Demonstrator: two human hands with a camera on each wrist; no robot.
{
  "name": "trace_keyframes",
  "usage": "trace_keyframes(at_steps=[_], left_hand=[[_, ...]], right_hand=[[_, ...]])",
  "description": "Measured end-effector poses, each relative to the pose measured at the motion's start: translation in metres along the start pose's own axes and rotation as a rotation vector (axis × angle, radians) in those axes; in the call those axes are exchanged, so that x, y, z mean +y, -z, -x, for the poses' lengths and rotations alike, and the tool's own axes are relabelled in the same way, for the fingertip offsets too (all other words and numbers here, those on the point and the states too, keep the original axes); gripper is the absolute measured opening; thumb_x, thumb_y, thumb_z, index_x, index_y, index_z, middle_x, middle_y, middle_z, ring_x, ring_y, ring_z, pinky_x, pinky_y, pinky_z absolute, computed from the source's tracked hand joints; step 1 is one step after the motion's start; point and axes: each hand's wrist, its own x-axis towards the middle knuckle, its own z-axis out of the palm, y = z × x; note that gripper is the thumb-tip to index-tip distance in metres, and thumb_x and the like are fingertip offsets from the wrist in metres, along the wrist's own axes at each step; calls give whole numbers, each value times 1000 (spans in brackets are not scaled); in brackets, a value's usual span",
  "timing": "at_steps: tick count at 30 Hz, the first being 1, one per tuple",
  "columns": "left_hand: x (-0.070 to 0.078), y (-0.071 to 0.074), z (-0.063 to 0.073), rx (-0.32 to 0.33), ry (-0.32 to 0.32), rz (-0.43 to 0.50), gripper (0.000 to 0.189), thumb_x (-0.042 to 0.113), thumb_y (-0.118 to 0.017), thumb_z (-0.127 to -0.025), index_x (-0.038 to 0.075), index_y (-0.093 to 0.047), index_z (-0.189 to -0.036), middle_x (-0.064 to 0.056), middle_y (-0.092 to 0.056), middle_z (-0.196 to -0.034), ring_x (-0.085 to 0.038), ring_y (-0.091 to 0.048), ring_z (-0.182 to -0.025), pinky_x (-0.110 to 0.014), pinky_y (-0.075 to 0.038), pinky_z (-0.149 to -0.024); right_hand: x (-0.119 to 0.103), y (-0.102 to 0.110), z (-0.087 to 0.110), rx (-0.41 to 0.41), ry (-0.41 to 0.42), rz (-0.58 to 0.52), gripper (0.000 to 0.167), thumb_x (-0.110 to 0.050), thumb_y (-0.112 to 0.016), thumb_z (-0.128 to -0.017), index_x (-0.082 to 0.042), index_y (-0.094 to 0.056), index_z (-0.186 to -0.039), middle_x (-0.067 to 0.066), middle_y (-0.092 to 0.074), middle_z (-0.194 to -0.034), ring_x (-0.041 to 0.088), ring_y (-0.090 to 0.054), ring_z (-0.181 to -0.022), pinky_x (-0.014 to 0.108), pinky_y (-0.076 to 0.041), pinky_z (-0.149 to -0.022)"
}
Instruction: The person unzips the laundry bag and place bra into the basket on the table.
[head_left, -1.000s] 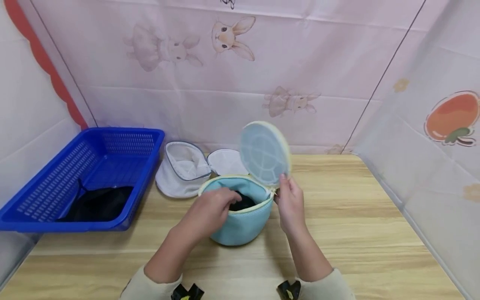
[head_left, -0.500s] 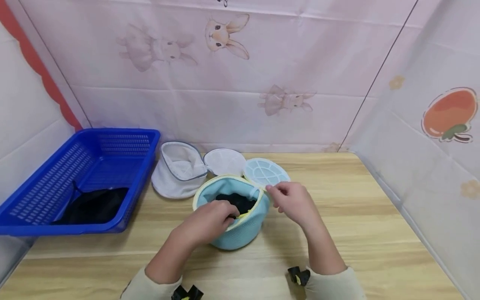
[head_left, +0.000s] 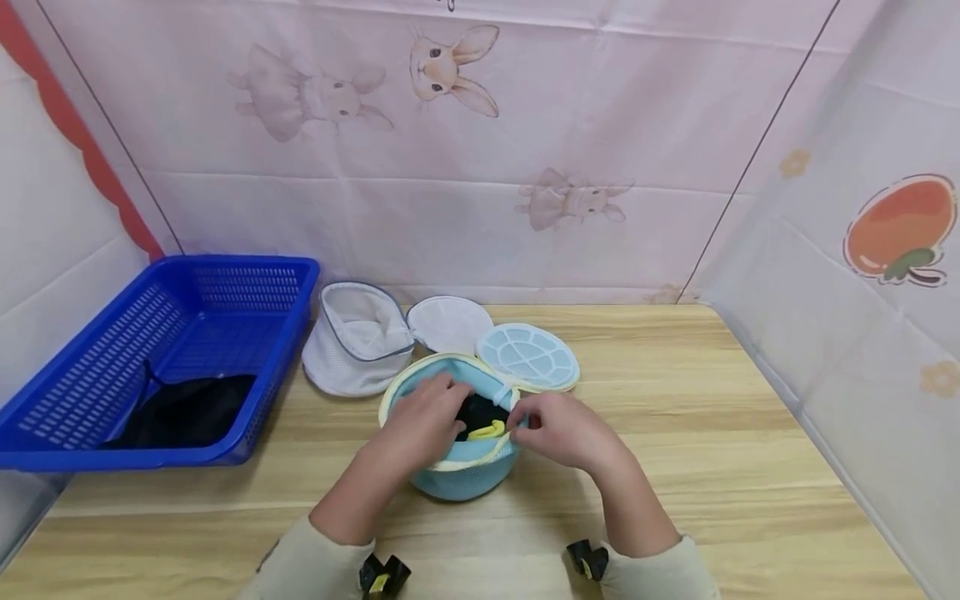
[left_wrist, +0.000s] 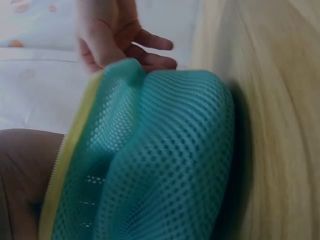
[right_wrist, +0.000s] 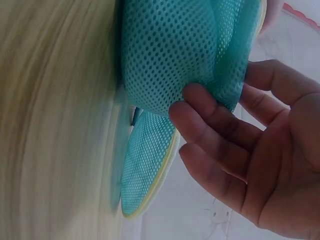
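A round teal mesh laundry bag (head_left: 467, 482) with pale yellow zip trim stands upright on the wooden table. Its lid (head_left: 529, 357) lies folded back behind it, the white ribs facing up. My left hand (head_left: 426, 418) reaches down inside the bag from the left; its fingertips are partly hidden there. Beside them, inside, lie a dark bundle (head_left: 474, 412) and a yellow strip (head_left: 489, 430). With thumb and fingers on either side of the mesh wall, my right hand (right_wrist: 265, 145) pinches the bag's right rim, close to the lid's hinge.
Behind the teal bag, a white mesh bag (head_left: 352, 367) stands unzipped, its round lid (head_left: 452, 323) flat beside it. A blue plastic basket (head_left: 300, 333) at the left holds a black cloth item (head_left: 191, 410) with a thin cord. Printed cloth walls (head_left: 637, 100) enclose the table.
The bag's lid has gone from held upright to lying back on the table. My right hand let it go and moved left to the rim. My left hand stays inside the bag.
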Motion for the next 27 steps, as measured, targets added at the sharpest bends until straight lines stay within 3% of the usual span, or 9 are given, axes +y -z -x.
trace_keyframes(at_steps=[4, 8, 12, 15, 18, 23, 27], left_hand=[[2, -2, -8, -22, -45, -35, 26, 12, -67, -92, 11, -66, -118, -5, -58, -108, -23, -55, -103, -42, -52, -85], [4, -5, -12, 4, -100, -61, 19, 7, -64, -92, 9, -69, -110, -4, -60, -105, -22, -56, -101, -39, -52, -85], [7, -9, -15, 25, -151, -69, 21, 11, -68, -92, 10, -69, -113, -2, -61, -110, -20, -56, -106, -37, -52, -87], [10, -10, -18, 7, -173, -68, 23, 8, -64, -94, 11, -69, -116, -1, -63, -116, -19, -57, -111, -37, -51, -91], [14, -11, -24, -38, -173, -85, 23, 5, -59, -96, 14, -70, -115, 0, -65, -115, -19, -58, -111, -37, -51, -90], [21, -11, -32, -133, -158, -158, 26, 8, -59, -97, 17, -67, -121, 1, -66, -120, -22, -55, -115, -43, -49, -94], [24, -11, -37, -156, -143, -217, 33, 11, -60, -97, 19, -63, -130, -1, -62, -130, -27, -50, -122, -51, -44, -100]], right_hand=[[1, 0, 1, -8, 18, -8, 9, -13, -65, -83, -20, -70, -85, -6, -59, -72, 12, -52, -65, 29, -45, -59], [2, 1, 2, 0, 9, -24, 8, -16, -63, -86, -20, -69, -84, -6, -59, -71, 12, -52, -64, 29, -45, -59], [2, 2, 1, 28, -24, -17, 22, -26, -62, -95, -18, -68, -76, -7, -55, -65, 12, -49, -59, 29, -42, -57], [1, 1, -1, 59, -62, 1, 21, -27, -67, -93, -16, -70, -75, -8, -57, -64, 11, -50, -59, 29, -43, -57], [0, 1, -2, 85, -94, -7, 8, -19, -72, -85, -13, -76, -90, -7, -62, -71, 11, -54, -64, 29, -45, -60], [-1, 2, -1, 105, -90, -35, 45, -10, -72, -80, -4, -66, -124, -1, -55, -67, 12, -48, -59, 28, -41, -55], [1, 3, -1, 117, -89, -43, 50, -10, -71, -80, -12, -63, -130, -1, -51, -65, 13, -46, -56, 29, -38, -52]])
